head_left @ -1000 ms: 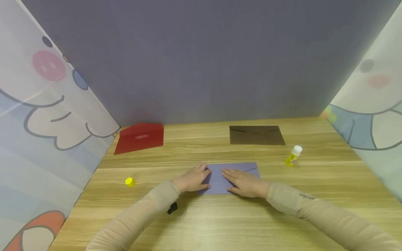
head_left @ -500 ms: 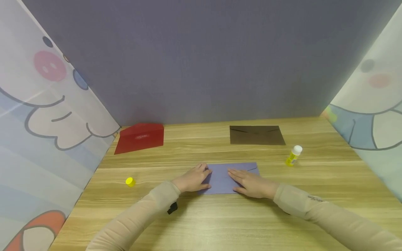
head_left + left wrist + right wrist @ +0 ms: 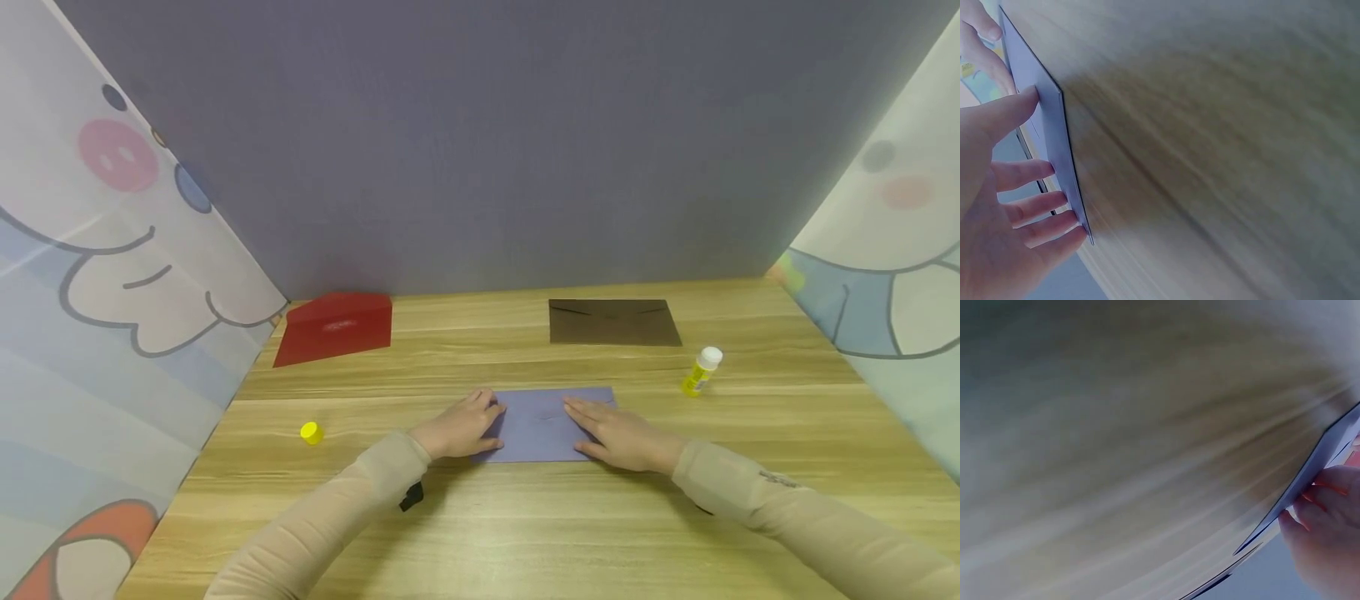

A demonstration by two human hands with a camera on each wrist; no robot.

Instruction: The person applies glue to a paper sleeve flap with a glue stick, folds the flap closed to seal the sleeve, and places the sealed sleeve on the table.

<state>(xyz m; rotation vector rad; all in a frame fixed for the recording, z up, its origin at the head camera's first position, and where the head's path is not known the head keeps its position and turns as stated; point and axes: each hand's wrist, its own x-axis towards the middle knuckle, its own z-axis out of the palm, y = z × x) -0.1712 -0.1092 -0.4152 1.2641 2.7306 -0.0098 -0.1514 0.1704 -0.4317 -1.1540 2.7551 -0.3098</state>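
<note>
Left hand (image 3: 462,427) spread with thumb and fingers apart, its fingertips touch one end of a flat, rectangular purple paper envelope (image 3: 534,427); the right hand (image 3: 618,437), fingers straight and thumb apart, rests on the other end. That envelope lies on a wood-grained table (image 3: 480,533), between the two hands. Well off to the left sits a small yellow cylinder (image 3: 311,433); to the right, a yellow glue stick with a white end (image 3: 702,372). Farther back lie a red paper envelope (image 3: 337,329) and a dark brown rectangular envelope (image 3: 615,325).
</note>
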